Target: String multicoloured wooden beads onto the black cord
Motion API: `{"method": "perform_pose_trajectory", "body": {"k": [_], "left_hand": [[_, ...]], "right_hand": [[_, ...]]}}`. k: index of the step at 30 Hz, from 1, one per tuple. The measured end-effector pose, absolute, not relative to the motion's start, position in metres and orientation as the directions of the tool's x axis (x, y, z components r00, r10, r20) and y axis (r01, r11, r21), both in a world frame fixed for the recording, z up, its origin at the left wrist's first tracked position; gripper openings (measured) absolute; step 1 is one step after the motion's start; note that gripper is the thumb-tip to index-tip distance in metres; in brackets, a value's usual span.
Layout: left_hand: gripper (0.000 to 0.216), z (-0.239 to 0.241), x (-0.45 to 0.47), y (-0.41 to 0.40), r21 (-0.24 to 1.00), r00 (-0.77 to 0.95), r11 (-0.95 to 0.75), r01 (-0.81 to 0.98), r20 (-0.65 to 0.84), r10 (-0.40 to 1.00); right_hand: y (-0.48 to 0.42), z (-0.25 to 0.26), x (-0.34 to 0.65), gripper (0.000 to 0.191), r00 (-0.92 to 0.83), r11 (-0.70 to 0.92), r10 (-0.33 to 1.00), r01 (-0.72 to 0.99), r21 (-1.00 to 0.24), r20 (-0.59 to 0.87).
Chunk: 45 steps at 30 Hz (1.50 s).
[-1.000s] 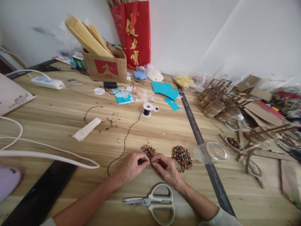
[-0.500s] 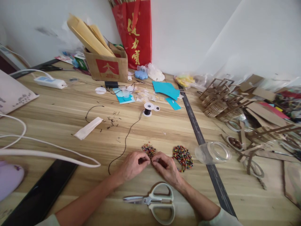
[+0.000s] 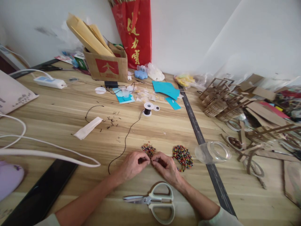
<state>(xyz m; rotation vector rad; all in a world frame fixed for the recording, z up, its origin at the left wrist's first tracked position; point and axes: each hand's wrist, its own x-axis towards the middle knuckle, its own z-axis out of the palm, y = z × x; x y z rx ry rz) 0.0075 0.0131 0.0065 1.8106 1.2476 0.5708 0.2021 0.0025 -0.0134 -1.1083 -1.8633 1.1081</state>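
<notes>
My left hand (image 3: pixel 132 165) and my right hand (image 3: pixel 166 167) meet fingertip to fingertip on the wooden table (image 3: pixel 164 131), pinching something very small between them, most likely a bead and the end of the thin black cord (image 3: pixel 124 142). That cord runs back to a small spool (image 3: pixel 147 109). A small pile of coloured beads (image 3: pixel 148 149) lies just beyond my fingertips. A larger pile of beads (image 3: pixel 182 156) sits beside my right hand.
White-handled scissors (image 3: pixel 155 201) lie near the front edge between my forearms. A clear plastic jar (image 3: pixel 213 153) lies on its side to the right. Cardboard lattice pieces (image 3: pixel 221 100) crowd the right side. A cardboard box (image 3: pixel 105 64), red bag (image 3: pixel 136 31), power strip (image 3: pixel 49 82) and white cable (image 3: pixel 47 149) stand elsewhere.
</notes>
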Motion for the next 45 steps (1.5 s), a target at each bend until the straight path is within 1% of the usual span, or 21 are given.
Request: {"method": "perform_pose_trajectory", "body": {"k": [4,12,21,25,30,35,39,45], "left_hand": [[0.014,0.006,0.007,0.013,0.848,0.407,-0.164,0.504,-0.066,0.911],[0.014,0.007,0.008,0.013,0.841,0.404,-0.146,0.521,-0.092,0.91],[0.014,0.008,0.004,0.014,0.851,0.435,-0.169,0.497,-0.076,0.897],[0.017,0.009,0.0,0.014,0.86,0.446,-0.139,0.491,-0.112,0.888],[0.019,0.008,-0.004,0.016,0.886,0.442,-0.045,0.462,-0.186,0.878],[0.014,0.007,-0.006,0.017,0.894,0.429,-0.018,0.447,-0.197,0.881],[0.011,0.007,-0.007,0.018,0.895,0.447,-0.029,0.445,-0.195,0.873],[0.009,0.009,-0.005,0.016,0.875,0.45,-0.096,0.474,-0.147,0.881]], "right_hand": [[0.002,-0.013,0.202,0.014,-0.4,0.256,0.909,0.323,-0.911,0.114],[0.003,-0.011,0.2,0.019,-0.411,0.273,0.903,0.325,-0.905,0.124],[0.003,-0.009,0.2,0.014,-0.425,0.305,0.893,0.33,-0.893,0.147],[0.003,-0.011,0.2,0.012,-0.426,0.303,0.892,0.314,-0.9,0.151],[0.003,-0.011,0.2,0.011,-0.427,0.297,0.893,0.313,-0.902,0.145],[0.004,-0.01,0.201,0.011,-0.438,0.311,0.886,0.318,-0.896,0.152],[0.004,-0.009,0.201,0.01,-0.437,0.325,0.884,0.319,-0.89,0.165],[0.003,-0.008,0.2,0.008,-0.445,0.325,0.879,0.3,-0.897,0.17]]}}
